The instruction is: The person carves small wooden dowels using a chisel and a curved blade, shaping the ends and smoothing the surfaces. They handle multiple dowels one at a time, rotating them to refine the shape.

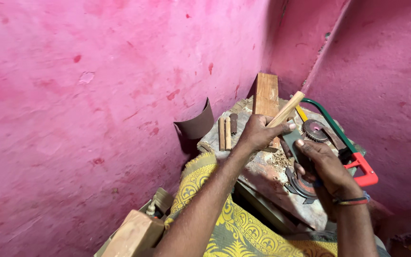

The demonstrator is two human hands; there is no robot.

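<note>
Wooden stick (285, 110) in left hand (259, 133)

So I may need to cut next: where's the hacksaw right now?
In the head view the hacksaw lies at the right edge of the work block, by the pink wall, its red handle just beyond the right hand and near the toothed wheel.

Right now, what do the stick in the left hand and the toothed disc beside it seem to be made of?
The stick in the left hand looks like bare, unfinished wood: pale tan, matte, with a cleanly cut end. The toothed disc seems to be metal, probably steel: dark, dull, with small teeth around its rim and a reddish centre, perhaps rust or paint.
</note>
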